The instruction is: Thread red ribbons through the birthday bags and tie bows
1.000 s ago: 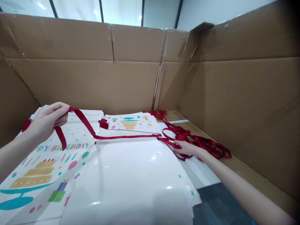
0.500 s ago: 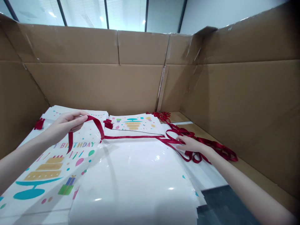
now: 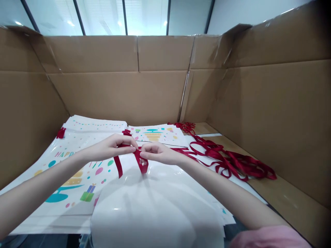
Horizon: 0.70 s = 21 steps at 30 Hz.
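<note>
Left grip (image 3: 112, 147): pinched on the red ribbon between thumb and fingers, just left of the frame's middle, with the back of the hand turned up.
Right grip (image 3: 160, 153): closed on the same ribbon with bent fingers, its fingertips just beside those of the left grip.
Red ribbon (image 3: 143, 167): at the middle of the frame, held by both grips; a folded loop hung below the fingertips, and a loose tail dangled under the left grip.
White sheet (image 3: 155, 206): glossy and blank on top, spread below the hands across the lower middle of the frame, curving down toward the bottom edge.
Printed stack (image 3: 88, 196): white sheets on the left side of the frame, showing a cake stand, balloons, gift boxes and part of the word HAPPY, partly covered by the left forearm.
Farther stack (image 3: 155, 135): smaller in view, behind the hands, with a cake print facing up.
Red clump (image 3: 61, 133): on the far left edge of the printed stack.
Ribbon heap (image 3: 240, 163): loose, tangled red loops right of centre, beyond the right forearm.
Pink sleeve (image 3: 269, 237): on the right arm, lower right corner.
Cardboard walls (image 3: 116, 96): brown, creased, standing behind and on both sides.
Glass panels (image 3: 144, 17): dark-framed, along the top of the frame.
</note>
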Available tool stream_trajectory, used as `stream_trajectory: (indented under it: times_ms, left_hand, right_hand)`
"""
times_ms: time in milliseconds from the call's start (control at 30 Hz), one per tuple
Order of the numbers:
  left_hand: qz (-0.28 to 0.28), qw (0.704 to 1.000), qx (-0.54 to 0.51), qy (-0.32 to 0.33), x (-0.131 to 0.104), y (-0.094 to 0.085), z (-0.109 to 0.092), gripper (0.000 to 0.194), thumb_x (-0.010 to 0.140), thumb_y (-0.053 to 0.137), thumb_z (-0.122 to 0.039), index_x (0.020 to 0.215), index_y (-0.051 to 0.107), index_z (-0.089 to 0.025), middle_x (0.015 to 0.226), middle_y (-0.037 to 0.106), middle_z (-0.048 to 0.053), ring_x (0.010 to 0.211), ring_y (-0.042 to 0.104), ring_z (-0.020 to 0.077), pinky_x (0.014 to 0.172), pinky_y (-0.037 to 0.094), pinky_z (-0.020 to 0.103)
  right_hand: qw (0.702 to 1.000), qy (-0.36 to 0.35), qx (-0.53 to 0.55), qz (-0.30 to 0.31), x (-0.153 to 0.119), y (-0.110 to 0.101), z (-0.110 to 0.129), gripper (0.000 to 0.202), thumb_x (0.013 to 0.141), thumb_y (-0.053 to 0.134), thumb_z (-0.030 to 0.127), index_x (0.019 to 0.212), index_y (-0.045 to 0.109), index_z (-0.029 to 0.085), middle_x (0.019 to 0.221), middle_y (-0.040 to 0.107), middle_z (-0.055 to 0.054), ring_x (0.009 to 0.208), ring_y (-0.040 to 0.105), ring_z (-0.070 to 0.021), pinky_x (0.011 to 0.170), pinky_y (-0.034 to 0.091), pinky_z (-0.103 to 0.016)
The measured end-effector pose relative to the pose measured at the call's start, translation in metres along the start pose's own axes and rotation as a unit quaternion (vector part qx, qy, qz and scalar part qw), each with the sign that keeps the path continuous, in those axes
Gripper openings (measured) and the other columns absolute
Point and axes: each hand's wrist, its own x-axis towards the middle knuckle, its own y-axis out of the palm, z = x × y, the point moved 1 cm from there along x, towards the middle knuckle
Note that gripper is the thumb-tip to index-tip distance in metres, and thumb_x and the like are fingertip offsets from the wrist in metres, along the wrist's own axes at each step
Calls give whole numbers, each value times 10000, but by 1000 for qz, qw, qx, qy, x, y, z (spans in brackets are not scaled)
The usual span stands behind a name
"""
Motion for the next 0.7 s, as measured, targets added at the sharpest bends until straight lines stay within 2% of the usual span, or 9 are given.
stream_trajectory:
  times_ms: [67, 167, 300, 400, 500, 600, 700]
  left_hand:
    - [-12, 1000, 4, -26, -5, -4, 5, 298, 889, 473, -447, 901, 614, -185, 679, 482, -18, 583, 372, 95, 515, 306, 204]
    - [-15, 998, 1, -56, -12, -10, 10, 297, 874, 490, -464, 925, 597, -192, 694, 494, -19, 604, 404, 99, 526, 323, 201]
    - [-27, 995, 15, -91, -15, -12, 13, 297, 855, 509, -473, 1000, 575, -222, 706, 491, -24, 603, 436, 103, 520, 340, 198]
    - [-45, 995, 43, -78, -13, -12, 20, 397, 804, 595, -455, 1138, 498, -264, 916, 545, 8, 701, 489, 122, 565, 387, 206]
    - [-52, 996, 42, -62, -8, -12, 31, 383, 811, 591, -449, 1128, 480, -265, 1089, 530, 38, 787, 510, 139, 603, 414, 215]
    - [-59, 996, 21, -71, -3, -15, 42, 293, 842, 546, -456, 1037, 520, -238, 997, 552, 24, 769, 506, 133, 610, 406, 212]
    - [-72, 993, 5, -90, 0, -19, 54, 266, 855, 517, -468, 894, 552, -207, 835, 531, -2, 703, 464, 114, 591, 377, 199]
  right_hand:
    - [999, 20, 32, 0, -7, -4, -3, 367, 874, 507, 500, 734, 500, 160, 668, 550, 8, 657, 556, -109, 646, 438, -244]
    - [998, 48, 13, -25, -24, -15, -5, 342, 873, 518, 475, 738, 506, 161, 601, 510, 27, 597, 511, -94, 597, 410, -224]
    - [992, 105, -38, -64, -51, -35, -7, 343, 838, 562, 481, 730, 516, 159, 638, 490, 23, 602, 477, -93, 563, 381, -215]
    - [981, 124, -83, -123, -73, -55, -12, 334, 772, 642, 485, 823, 539, 172, 694, 452, 31, 609, 425, -85, 530, 326, -203]
    - [968, 150, -124, -158, -98, -77, -15, 375, 753, 657, 504, 938, 543, 199, 638, 388, 58, 563, 341, -76, 498, 255, -201]
    - [956, 207, -139, -153, -126, -100, -14, 391, 787, 583, 567, 873, 551, 187, 623, 374, 51, 537, 306, -73, 480, 226, -210]
    - [938, 247, -146, -193, -154, -121, -14, 442, 787, 548, 613, 753, 512, 174, 620, 359, 42, 525, 282, -70, 469, 208, -216]
